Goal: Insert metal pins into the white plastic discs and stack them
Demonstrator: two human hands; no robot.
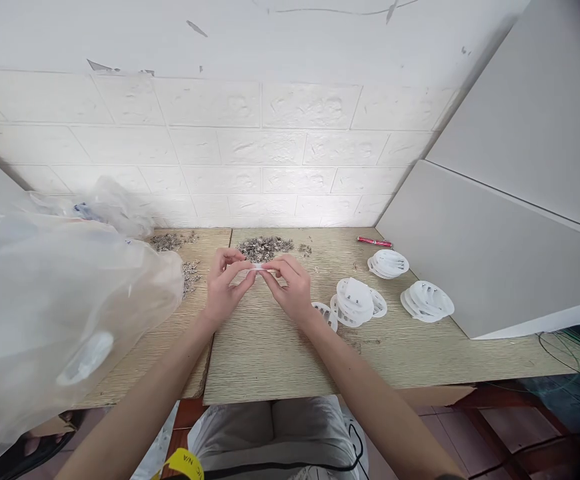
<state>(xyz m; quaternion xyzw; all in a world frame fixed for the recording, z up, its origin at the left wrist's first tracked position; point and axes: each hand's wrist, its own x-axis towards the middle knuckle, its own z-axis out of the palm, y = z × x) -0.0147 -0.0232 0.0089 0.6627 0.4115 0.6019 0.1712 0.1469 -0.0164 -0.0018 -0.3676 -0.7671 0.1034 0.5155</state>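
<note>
My left hand and my right hand meet above the middle of the table. Between them they pinch a thin white plastic piece by its two ends, thumb against fingers. It is seen nearly edge-on, so its full shape is hidden. Just behind my hands lies a heap of small dark metal parts. Beside my right forearm are stacked white oval plastic discs with slots, some with small metal bits on them. One slotted disc is partly covered by that forearm.
Two more stacks of white discs, one farther back and one at right, stand near a grey panel. A red pen lies by the wall. Large translucent plastic bags fill the left, beside more metal parts.
</note>
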